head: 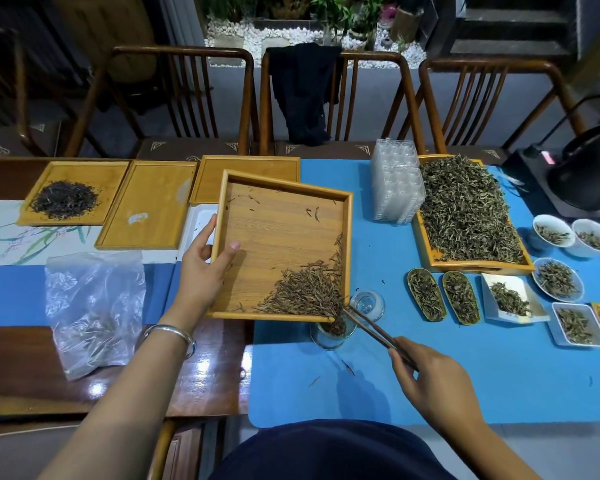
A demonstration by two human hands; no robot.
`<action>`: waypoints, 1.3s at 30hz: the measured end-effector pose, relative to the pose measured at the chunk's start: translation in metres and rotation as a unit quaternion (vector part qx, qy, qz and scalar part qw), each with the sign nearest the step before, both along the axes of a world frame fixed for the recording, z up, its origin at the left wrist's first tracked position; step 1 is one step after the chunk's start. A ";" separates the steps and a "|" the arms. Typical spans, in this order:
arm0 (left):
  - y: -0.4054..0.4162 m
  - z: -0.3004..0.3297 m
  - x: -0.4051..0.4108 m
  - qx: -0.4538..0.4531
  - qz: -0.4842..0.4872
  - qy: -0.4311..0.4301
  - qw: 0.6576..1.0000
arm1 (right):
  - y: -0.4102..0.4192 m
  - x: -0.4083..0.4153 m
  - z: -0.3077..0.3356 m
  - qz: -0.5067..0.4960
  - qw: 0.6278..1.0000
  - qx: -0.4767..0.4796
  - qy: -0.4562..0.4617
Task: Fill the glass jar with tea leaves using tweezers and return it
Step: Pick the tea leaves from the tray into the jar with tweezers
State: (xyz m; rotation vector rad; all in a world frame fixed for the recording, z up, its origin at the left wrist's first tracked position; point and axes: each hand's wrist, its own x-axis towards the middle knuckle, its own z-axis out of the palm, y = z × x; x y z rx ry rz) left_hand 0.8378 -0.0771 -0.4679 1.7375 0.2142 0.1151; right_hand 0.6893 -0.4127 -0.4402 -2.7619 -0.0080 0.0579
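Observation:
My left hand (205, 265) grips the left rim of a square bamboo tray (278, 230), lifted and tilted down to the right. Brown tea leaves (305, 289) have slid into the tray's lower right corner. Under that corner stands a small glass jar (331, 336) on the blue mat, partly filled with leaves. My right hand (433, 382) holds dark wooden tweezers (378, 332), whose tips rest at the tray's corner just above the jar's mouth. A glass lid (368, 304) lies right behind the jar.
A large tray of green leaves (468, 213) stands at the right, with small dishes and scoops of leaves in front of it. A stack of clear plastic containers (397, 188) is behind. Left are bamboo trays, one holding dark tea (65, 199), and a plastic bag (94, 306). A black kettle (589, 168) sits far right.

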 end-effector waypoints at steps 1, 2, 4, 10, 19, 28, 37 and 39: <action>0.000 0.000 0.000 0.001 0.000 0.000 1.000 | 0.001 0.002 0.001 0.006 1.000 -0.001 -0.002; 0.000 0.000 0.000 0.003 -0.001 -0.001 1.000 | 0.004 0.005 0.001 0.013 1.000 0.000 -0.002; 0.000 0.000 -0.001 0.006 0.000 -0.002 1.000 | 0.009 0.010 0.002 0.025 1.000 0.003 -0.008; 0.001 0.002 0.002 0.014 0.009 -0.003 1.000 | 0.017 0.014 0.003 0.036 0.999 0.013 -0.010; 0.004 0.003 0.003 0.012 0.013 -0.011 1.000 | 0.003 0.001 -0.006 0.026 0.999 -0.002 0.043; 0.004 0.005 0.006 0.017 0.006 -0.006 1.000 | 0.031 0.034 0.011 0.055 0.996 0.034 -0.055; 0.002 0.010 0.006 0.018 0.007 -0.007 1.000 | 0.035 0.046 0.004 0.104 0.994 0.001 -0.012; 0.002 0.009 0.006 0.017 0.005 -0.009 1.000 | 0.029 0.043 0.002 0.098 0.995 -0.006 -0.007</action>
